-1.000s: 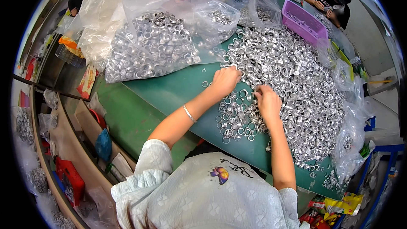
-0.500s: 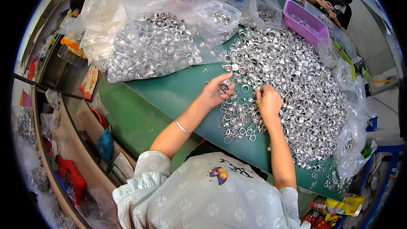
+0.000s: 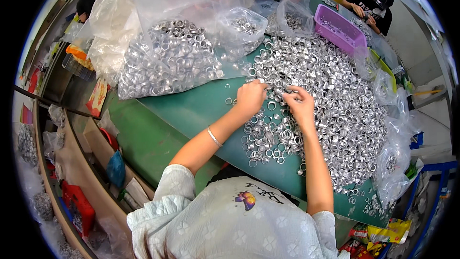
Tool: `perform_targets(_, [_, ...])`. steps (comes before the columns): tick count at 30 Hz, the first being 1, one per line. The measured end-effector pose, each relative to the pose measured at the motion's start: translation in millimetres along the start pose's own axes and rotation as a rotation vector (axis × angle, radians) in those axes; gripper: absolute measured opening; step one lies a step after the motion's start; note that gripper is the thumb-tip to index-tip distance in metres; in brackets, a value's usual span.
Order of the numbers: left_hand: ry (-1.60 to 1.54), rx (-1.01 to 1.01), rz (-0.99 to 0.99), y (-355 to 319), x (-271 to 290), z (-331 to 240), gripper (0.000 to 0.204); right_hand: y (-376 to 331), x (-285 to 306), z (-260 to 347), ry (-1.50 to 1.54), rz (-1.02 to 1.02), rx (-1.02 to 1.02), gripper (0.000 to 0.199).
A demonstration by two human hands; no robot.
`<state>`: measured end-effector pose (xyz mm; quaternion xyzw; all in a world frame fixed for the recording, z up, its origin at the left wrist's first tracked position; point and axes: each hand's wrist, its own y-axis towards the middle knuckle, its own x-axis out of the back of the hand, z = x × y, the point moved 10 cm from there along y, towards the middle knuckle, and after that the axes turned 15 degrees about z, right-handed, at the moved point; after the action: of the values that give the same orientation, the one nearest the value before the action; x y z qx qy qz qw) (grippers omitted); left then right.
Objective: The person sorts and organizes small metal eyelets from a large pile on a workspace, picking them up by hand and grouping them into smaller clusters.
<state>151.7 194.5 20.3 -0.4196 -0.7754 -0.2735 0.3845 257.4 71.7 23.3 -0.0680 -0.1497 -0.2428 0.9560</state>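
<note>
Silver-coloured metal rings (image 3: 335, 115) lie in a wide heap on the green tabletop (image 3: 191, 110). At the heap's left edge is my left hand (image 3: 251, 98), back upward, with its fingers curled round metal rings that are mostly hidden. Its fingertips touch rings at the edge of the heap. Just to the right, my right hand (image 3: 302, 108) is over the heap, thumb and forefinger closed about what looks like one ring. A looser patch of rings (image 3: 266, 139) spreads below and between the hands.
Large clear plastic bags of rings (image 3: 167, 57) stand at the back left. A purple basket (image 3: 340, 31) sits at the far right, near another person (image 3: 369, 7). Clear plastic (image 3: 390, 139) lines the heap's right side. Cardboard and shelving (image 3: 72, 153) stand at left.
My left hand has turned from palm up, with rings showing in it, to back upward, nearer the heap. My right hand has lifted slightly, its forefinger reaching further left.
</note>
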Motion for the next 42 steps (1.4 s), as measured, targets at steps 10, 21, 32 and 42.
perform_targets(10, [-0.042,0.032,-0.080,4.5,7.1,0.5,0.020,3.1,-14.2,28.8,-0.834,-0.243,0.013,0.032])
perform_targets(21, [-0.001,-0.002,-0.068,15.7,1.7,3.9,0.014,-30.2,-12.3,-15.3,1.232,0.139,0.038,0.026])
perform_targets(32, [-0.142,0.122,-0.149,9.1,33.4,23.5,0.014,-27.2,-18.7,-21.6,1.358,0.174,0.107,0.023])
perform_targets(42, [0.192,-0.031,0.065,19.9,-3.5,-11.6,0.020,-12.5,-30.9,19.7,-0.737,-0.025,0.012,0.025])
